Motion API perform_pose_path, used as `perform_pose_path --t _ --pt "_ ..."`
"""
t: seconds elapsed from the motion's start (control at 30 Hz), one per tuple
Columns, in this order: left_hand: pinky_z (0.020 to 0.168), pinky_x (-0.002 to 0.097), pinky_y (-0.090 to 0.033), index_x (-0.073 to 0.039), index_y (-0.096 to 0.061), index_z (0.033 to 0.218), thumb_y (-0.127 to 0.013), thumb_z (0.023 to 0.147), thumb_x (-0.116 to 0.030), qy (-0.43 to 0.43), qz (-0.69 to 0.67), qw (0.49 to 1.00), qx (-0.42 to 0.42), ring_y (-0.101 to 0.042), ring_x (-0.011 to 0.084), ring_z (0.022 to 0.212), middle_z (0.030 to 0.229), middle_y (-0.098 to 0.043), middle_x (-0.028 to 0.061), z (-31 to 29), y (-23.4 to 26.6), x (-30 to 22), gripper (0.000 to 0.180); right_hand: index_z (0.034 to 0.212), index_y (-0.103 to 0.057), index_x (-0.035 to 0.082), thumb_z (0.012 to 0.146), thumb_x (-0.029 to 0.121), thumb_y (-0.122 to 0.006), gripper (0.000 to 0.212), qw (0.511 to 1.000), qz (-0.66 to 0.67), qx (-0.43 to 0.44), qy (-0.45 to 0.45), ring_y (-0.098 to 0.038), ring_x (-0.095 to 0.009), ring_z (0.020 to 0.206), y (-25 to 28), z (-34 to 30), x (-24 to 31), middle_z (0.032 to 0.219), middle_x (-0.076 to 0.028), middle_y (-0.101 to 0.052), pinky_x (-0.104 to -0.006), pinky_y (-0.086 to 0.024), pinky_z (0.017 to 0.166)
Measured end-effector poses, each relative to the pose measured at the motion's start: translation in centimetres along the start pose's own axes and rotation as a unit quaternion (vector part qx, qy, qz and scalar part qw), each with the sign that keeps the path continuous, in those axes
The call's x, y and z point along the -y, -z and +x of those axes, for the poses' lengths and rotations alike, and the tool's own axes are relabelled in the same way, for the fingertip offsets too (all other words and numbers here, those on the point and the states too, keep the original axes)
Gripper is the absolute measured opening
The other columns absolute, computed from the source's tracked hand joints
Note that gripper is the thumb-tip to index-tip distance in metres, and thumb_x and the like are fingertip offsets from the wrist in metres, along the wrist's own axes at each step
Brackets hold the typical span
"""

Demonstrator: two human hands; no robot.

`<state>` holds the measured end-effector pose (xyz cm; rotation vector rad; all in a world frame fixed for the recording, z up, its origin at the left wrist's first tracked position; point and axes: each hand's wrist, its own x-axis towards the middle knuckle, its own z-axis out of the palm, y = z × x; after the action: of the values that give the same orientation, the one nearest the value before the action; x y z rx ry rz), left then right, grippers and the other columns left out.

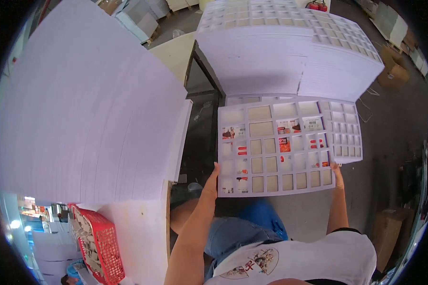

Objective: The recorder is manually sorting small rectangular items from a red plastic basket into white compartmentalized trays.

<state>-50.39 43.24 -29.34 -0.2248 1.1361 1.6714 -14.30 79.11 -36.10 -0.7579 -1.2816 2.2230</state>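
Note:
A white cardboard sheet (264,155) with a grid of square and oblong cut-outs is held between my two hands, tilted in front of my body. My left hand (212,179) grips its left edge near the lower corner, with the fingers mostly hidden behind it. On the opposite edge, my right hand (337,174) is closed with the thumb along the side. Some cut-outs show printed red, black and white card; others show plain greyish board. Close behind lies another white gridded sheet (347,135), partly covered by the held one.
Tall stacks of white gridded sheets (266,57) stand ahead. A big stack of white board (90,104) fills the left side on a table (138,237). Beside it is a red plastic basket (110,249) of greyish offcuts. Cardboard boxes (393,69) stand on the floor at right.

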Motion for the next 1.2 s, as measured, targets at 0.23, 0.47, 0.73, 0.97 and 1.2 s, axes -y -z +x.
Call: perform_pose_path --t 0.23,0.47,0.73,0.97,1.2 --pt "0.107 0.0452 -0.035 -0.010 -0.039 0.146 -0.049 0.082 -0.076 0.008 0.079 0.994 -0.070 -0.042 0.0303 0.132 0.146 -0.043 0.0142 2.2 2.6 1.4 0.092 0.129 -0.051 0.001 0.080 0.043 -0.069 0.067 0.993 -0.045 -0.095 -0.052 -0.064 -0.024 0.100 -4.4 -1.9 3.1 0.112 -0.013 -0.064 -0.0384 -0.053 0.087" --pt "0.106 0.0407 -0.038 -0.005 -0.045 0.141 -0.045 0.084 -0.076 0.006 0.058 0.995 -0.077 -0.049 0.0275 0.126 0.139 -0.051 0.0132 2.7 1.6 0.3 0.091 0.128 -0.053 0.002 0.082 0.048 -0.065 0.066 0.994 -0.004 -0.102 -0.044 -0.064 -0.027 0.100 -1.5 -1.9 1.7 0.114 -0.013 -0.064 -0.0421 -0.052 0.088" --pt "0.111 0.0374 -0.029 -0.007 -0.036 0.147 -0.040 0.085 -0.078 -0.112 0.138 0.935 -0.308 -0.039 0.0271 0.135 0.149 -0.040 0.0132 -3.0 1.0 2.3 0.094 0.127 -0.054 0.003 0.083 0.046 -0.066 0.062 0.986 -0.047 -0.139 -0.082 -0.064 -0.024 0.097 -1.5 -0.9 1.5 0.110 -0.010 -0.066 -0.0387 -0.051 0.086" --pt "0.111 0.0370 -0.031 0.003 -0.039 0.143 -0.060 0.094 -0.039 -0.100 0.225 0.955 -0.167 -0.045 0.0268 0.132 0.142 -0.046 0.0187 -27.8 -11.2 5.8 0.067 0.137 -0.048 0.000 0.089 0.029 -0.065 0.058 0.958 -0.244 -0.148 0.006 -0.051 -0.023 0.124 -3.5 -0.9 7.2 0.132 -0.014 -0.056 -0.0354 -0.038 0.106" --pt "0.094 0.0436 -0.049 0.000 -0.062 0.110 -0.051 0.097 -0.028 -0.056 -0.246 0.920 -0.298 -0.061 0.0286 0.112 0.123 -0.062 0.0189 -51.9 -5.7 14.6 0.033 0.127 -0.057 -0.001 0.098 0.033 -0.050 0.045 0.946 -0.302 0.023 0.114 -0.058 -0.020 0.113 -14.3 4.0 17.8 0.125 -0.009 -0.060 -0.0354 -0.043 0.100"
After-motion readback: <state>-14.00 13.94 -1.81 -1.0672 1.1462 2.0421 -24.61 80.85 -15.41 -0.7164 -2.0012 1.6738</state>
